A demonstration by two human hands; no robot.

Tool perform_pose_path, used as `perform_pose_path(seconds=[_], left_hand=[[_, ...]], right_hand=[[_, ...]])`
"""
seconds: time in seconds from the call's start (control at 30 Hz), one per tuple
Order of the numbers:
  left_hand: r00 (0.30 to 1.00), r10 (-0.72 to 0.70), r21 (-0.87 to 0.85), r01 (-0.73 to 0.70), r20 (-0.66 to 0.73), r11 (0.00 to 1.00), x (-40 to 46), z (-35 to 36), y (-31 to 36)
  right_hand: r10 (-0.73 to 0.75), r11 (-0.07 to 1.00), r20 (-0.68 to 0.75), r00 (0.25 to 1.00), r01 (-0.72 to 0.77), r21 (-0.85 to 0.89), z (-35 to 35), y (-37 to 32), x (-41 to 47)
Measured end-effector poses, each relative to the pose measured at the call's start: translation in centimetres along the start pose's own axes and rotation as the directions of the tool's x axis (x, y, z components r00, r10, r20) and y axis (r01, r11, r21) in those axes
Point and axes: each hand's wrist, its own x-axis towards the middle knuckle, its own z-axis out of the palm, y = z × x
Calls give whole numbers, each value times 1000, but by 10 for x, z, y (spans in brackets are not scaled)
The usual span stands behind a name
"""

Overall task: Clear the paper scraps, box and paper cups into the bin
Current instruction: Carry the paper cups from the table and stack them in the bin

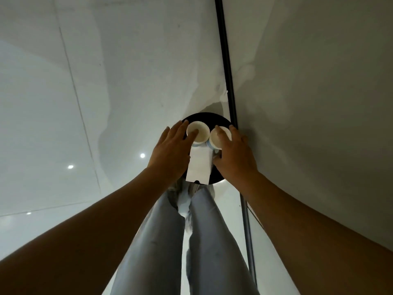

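Over the black bin [214, 119], your left hand [170, 150] hooks a finger into one paper cup [198, 133], your right hand [234, 153] pinches the other cup [219, 138]. The white box [198, 167] sits squeezed between your palms, long axis pointing from you toward the cups.

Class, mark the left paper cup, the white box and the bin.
left paper cup [201, 135], head view, on its inner wall.
white box [200, 167], head view, on its flat top face.
bin [214, 119], head view, on its dark far rim.
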Motion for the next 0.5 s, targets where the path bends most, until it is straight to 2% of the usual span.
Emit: perform_pose_path(seconds=[0.13, 0.3, 0.43, 0.5], left_hand=[[993, -105, -40, 107, 46, 993, -69, -64, 12], [974, -223, -97, 226, 46, 969, -166, -149, 45], [918, -395, -212, 380, -28, 900, -244, -183, 67], [869, -492, -278, 461, -50, 843, -288, -191, 74]], right_hand=[[-21, 1000, 42, 999, 22, -2, -58, -40, -55], [-154, 987, 76, 985, 157, -35, -134, -107, -142], [-277, 939, 136, 951, 298, -170, -171, -151, -204], [-346, 896, 165, 924, 377, -233, -180, -174, -236]])
